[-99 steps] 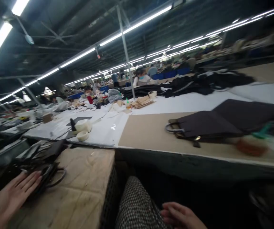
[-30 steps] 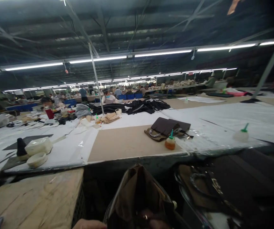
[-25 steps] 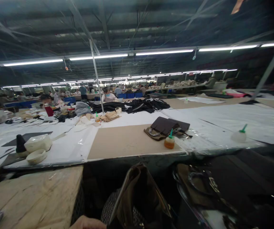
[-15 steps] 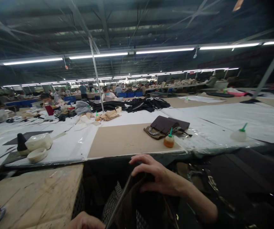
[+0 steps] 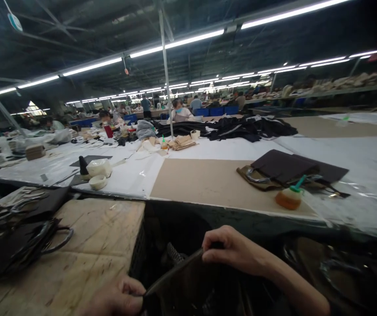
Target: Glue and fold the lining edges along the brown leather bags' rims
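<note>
Low in the view, a dark brown bag rests on my lap. My right hand curls over its top edge, fingers closed on the rim. At the bottom edge, my left hand pinches the bag's left corner. To my left, a pile of dark bags with loop handles lies on a wooden board.
A long worktable runs in front, carrying flat dark bags, an orange glue bottle with a green nozzle, and a white container and tape roll. More dark bags sit low right. Other workers sit far behind.
My left hand left the pile on the board and now grips the bag. My right hand came up and closed on the bag's rim. The view has swung left.
</note>
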Demonstrator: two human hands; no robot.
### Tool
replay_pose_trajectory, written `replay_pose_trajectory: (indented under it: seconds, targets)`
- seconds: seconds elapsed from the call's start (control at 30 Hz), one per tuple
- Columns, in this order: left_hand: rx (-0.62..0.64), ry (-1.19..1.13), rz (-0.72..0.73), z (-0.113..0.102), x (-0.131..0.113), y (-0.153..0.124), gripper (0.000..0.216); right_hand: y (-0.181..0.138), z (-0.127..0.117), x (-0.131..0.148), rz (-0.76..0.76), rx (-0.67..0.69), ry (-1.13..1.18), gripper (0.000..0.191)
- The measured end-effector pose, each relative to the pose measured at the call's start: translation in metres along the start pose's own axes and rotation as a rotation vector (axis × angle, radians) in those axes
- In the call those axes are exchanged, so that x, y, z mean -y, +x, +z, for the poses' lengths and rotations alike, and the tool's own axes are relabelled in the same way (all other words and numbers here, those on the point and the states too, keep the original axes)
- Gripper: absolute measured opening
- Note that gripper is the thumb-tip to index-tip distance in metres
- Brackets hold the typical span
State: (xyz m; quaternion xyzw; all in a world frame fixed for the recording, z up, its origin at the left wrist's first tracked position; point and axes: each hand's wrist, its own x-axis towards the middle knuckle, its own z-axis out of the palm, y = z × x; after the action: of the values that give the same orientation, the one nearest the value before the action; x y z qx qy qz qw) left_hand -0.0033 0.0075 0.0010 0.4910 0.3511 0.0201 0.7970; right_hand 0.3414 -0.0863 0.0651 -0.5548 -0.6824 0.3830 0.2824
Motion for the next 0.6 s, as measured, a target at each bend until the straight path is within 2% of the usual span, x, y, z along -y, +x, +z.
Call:
replay_pose_trajectory:
  seconds: [0.13,0.2,0.27,0.33,0.43,0.53,0.6]
  targets:
    - [0.01,-0.029,-0.055,-0.014,0.017,0.009,0.031,0.011,-0.005,-0.006,0.063,0.119,-0.019,0.019]
    - [0.007,-0.059,-0.07,-0.021,0.02,0.02,0.031,0.024,-0.006,-0.015,0.101,0.099,-0.021,0.017]
    - [-0.035,-0.088,-0.084,-0.029,0.019,0.032,0.036,0.041,-0.002,-0.03,0.122,0.025,-0.03,0.017]
    - [-0.124,-0.022,-0.032,-0.036,0.013,0.041,0.037,0.059,0.004,-0.045,0.115,-0.043,-0.062,0.016]
    - [-0.229,0.216,0.139,-0.045,0.0,0.046,0.027,0.082,0.013,-0.06,0.073,-0.066,-0.094,0.013]
    - [-0.285,0.258,0.271,-0.045,-0.013,0.044,0.05,0.096,0.016,-0.062,0.014,-0.049,-0.076,0.008]
    - [-0.283,0.197,0.322,-0.035,-0.02,0.044,0.053,0.103,0.016,-0.059,-0.026,-0.029,-0.052,0.008]
